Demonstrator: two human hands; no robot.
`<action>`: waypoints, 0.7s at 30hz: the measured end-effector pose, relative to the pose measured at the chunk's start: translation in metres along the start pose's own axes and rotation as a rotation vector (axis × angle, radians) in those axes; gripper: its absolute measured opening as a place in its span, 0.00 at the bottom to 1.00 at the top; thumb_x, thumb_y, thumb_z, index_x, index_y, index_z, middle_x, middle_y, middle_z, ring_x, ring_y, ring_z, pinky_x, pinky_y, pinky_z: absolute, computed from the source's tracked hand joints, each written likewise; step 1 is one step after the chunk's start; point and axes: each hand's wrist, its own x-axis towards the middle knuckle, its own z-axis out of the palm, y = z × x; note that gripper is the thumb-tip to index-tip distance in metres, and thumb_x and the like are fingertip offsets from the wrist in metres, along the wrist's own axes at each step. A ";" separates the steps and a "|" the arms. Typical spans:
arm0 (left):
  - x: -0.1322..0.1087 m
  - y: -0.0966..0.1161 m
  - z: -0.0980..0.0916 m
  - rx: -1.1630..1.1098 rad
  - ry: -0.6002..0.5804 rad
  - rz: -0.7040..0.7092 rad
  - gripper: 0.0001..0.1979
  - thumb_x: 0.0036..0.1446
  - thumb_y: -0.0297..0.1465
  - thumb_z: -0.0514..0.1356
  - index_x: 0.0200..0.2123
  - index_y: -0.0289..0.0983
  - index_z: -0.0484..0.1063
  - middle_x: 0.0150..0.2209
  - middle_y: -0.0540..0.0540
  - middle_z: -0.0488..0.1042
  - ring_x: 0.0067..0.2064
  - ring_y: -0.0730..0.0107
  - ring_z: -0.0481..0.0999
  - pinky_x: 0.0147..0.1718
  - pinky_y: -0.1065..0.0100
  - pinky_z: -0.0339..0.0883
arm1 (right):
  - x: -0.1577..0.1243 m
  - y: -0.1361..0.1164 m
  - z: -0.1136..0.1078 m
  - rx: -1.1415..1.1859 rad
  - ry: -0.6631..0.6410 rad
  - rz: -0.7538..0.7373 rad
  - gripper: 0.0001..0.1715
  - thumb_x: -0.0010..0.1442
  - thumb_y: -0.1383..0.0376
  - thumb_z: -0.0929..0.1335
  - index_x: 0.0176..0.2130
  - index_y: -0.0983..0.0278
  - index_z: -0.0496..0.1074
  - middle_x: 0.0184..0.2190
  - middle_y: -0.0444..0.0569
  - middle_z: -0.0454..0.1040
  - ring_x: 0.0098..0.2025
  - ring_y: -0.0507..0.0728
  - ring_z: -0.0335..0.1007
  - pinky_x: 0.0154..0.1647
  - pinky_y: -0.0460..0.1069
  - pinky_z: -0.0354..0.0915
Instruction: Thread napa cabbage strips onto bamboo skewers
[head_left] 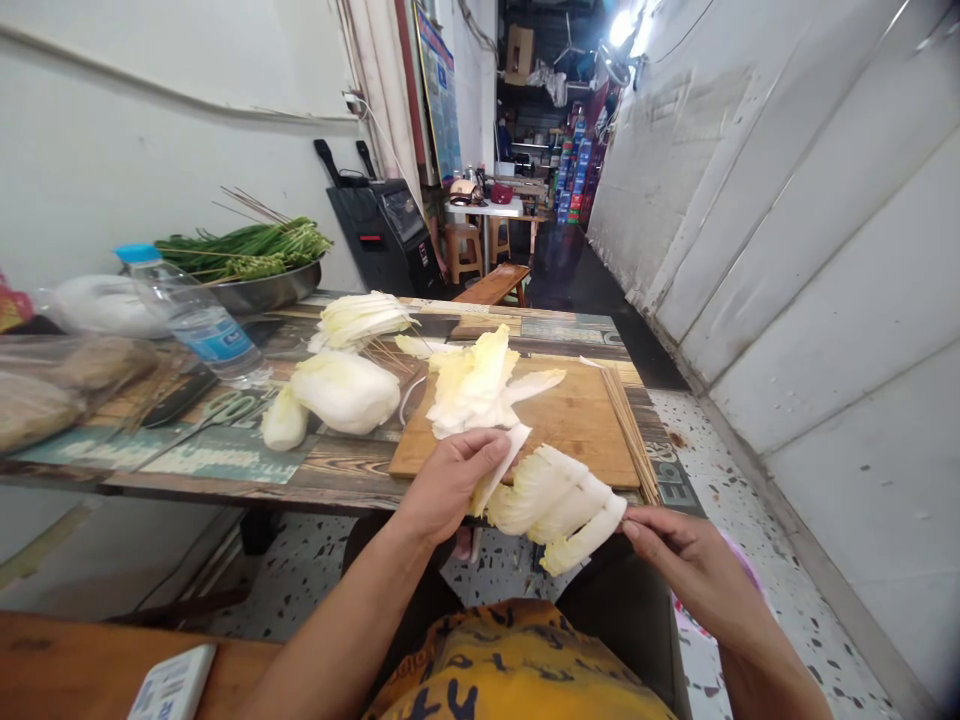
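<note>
Person at bench, preparing cabbage, head view. L. hand: thumb & fingers closed on a pale leaf strip, held upright-ish at an angle, nr. the front edge of the cutting board. R. hand: thumb & fingertips pinched at the R. end of a leaf row, i.e. several white-ribbed pcs. side by side, yellowish at the frilled ends; any stick inside the pinch is too small to tell. The row hangs betw. both hands, in front of the bench's near edge, above the lap. On board, behind L. hand: loose leaf pile, yellow & white. Along the board's R. side: thin skewers, bundled lengthwise. L. of board: cabbage heart, w/ a smaller cabbage pc. just beside it; behind, a skewered stack. Farther L.: water bottle, tilted in view, blue cap; metal bowl w/ greens.
</note>
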 end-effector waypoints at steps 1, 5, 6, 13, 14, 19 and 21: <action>0.000 0.000 0.000 0.001 0.003 -0.002 0.15 0.47 0.40 0.67 0.26 0.33 0.75 0.22 0.51 0.70 0.26 0.79 0.65 0.27 0.76 0.59 | 0.000 -0.001 0.000 -0.006 0.000 -0.001 0.19 0.63 0.56 0.63 0.44 0.62 0.77 0.39 0.48 0.80 0.40 0.58 0.75 0.41 0.48 0.68; 0.001 -0.002 -0.003 -0.001 0.044 0.012 0.13 0.47 0.39 0.68 0.27 0.34 0.75 0.22 0.52 0.70 0.25 0.78 0.65 0.28 0.75 0.60 | -0.001 -0.003 0.000 -0.027 -0.008 -0.005 0.19 0.64 0.56 0.63 0.44 0.62 0.78 0.38 0.49 0.80 0.40 0.58 0.75 0.40 0.49 0.69; 0.001 -0.003 -0.003 0.000 0.047 0.008 0.14 0.46 0.39 0.68 0.27 0.34 0.76 0.22 0.52 0.70 0.25 0.78 0.65 0.28 0.75 0.60 | -0.001 -0.002 0.000 -0.029 -0.010 -0.005 0.19 0.64 0.56 0.63 0.44 0.62 0.78 0.38 0.48 0.80 0.40 0.59 0.75 0.40 0.49 0.69; 0.000 -0.005 -0.005 0.012 0.013 -0.007 0.13 0.49 0.39 0.67 0.26 0.33 0.75 0.23 0.51 0.71 0.26 0.79 0.66 0.28 0.77 0.60 | 0.000 0.001 0.002 -0.031 -0.023 0.011 0.19 0.64 0.56 0.63 0.43 0.62 0.77 0.38 0.48 0.80 0.40 0.58 0.75 0.40 0.48 0.69; -0.001 -0.006 -0.005 0.010 0.017 -0.010 0.13 0.49 0.39 0.67 0.27 0.34 0.75 0.23 0.51 0.71 0.26 0.79 0.66 0.28 0.77 0.60 | 0.000 0.001 0.002 -0.025 -0.019 0.012 0.18 0.64 0.56 0.63 0.43 0.62 0.77 0.38 0.48 0.80 0.40 0.58 0.75 0.40 0.48 0.69; -0.001 -0.007 -0.005 0.002 0.030 -0.024 0.13 0.48 0.39 0.67 0.28 0.34 0.76 0.23 0.51 0.71 0.26 0.79 0.66 0.28 0.77 0.61 | 0.000 -0.001 0.003 -0.008 -0.015 0.005 0.18 0.64 0.56 0.63 0.43 0.62 0.77 0.38 0.48 0.80 0.40 0.57 0.75 0.40 0.48 0.69; -0.001 -0.007 -0.005 -0.013 0.019 -0.034 0.13 0.48 0.38 0.67 0.29 0.33 0.76 0.23 0.51 0.71 0.26 0.79 0.65 0.27 0.77 0.61 | 0.001 -0.001 0.003 -0.015 -0.013 0.002 0.18 0.64 0.56 0.63 0.43 0.62 0.78 0.38 0.48 0.80 0.40 0.58 0.75 0.40 0.48 0.69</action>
